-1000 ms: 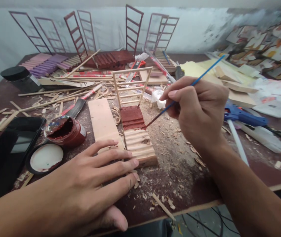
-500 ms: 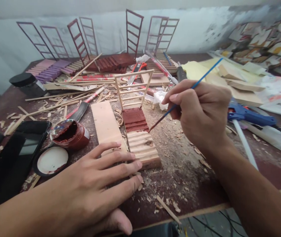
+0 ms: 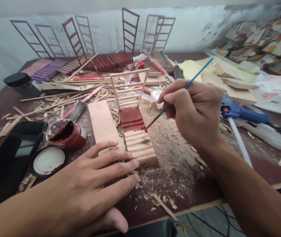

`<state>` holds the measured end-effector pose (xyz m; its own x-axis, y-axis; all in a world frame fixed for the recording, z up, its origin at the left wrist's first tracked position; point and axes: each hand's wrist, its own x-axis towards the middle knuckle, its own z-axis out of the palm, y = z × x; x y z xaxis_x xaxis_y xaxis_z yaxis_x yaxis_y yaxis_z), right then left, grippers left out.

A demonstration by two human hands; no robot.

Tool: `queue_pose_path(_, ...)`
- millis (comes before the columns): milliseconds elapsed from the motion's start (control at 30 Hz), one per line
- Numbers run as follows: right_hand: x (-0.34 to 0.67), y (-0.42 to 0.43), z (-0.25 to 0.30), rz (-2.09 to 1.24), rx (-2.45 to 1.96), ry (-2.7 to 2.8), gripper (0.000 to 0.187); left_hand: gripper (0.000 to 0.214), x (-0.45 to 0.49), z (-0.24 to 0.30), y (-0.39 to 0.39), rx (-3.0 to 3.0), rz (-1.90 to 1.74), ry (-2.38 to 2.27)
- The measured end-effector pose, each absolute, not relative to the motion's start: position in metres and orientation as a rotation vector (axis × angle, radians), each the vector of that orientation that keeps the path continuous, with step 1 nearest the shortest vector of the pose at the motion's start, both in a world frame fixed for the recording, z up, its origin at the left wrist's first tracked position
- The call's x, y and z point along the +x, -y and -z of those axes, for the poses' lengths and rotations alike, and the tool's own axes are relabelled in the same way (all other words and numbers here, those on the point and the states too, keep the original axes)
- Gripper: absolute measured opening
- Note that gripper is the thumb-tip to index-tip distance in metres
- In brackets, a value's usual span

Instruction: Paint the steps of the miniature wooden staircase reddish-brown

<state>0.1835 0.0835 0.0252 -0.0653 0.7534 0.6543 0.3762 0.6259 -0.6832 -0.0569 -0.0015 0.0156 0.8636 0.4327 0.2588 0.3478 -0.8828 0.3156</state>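
Part-painted ridged wooden block [image 3: 140, 144], centre of frame.
Right hand [image 3: 194, 110]: grip pinched on blue paintbrush [image 3: 201, 71], its tip at the block's right edge. Left hand [image 3: 100, 181]: grip wide, fingers spread against the block's near-left edge. Open paint jar [image 3: 74, 139], left of frame.

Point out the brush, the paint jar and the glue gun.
Brush [image 3: 199, 72]: head view, on the blue handle above the fingers.
Paint jar [image 3: 72, 139]: head view, on the red outer side below the opening.
Glue gun [image 3: 250, 114]: head view, on its blue body.
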Motion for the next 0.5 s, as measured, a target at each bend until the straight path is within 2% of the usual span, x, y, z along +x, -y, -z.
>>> queue_pose_path(500,0.1827,-0.0816,-0.0301,-0.437,-0.980,1.737,0.027,0.049,-0.0565,-0.0181,0.0022,2.764,-0.463,-0.577)
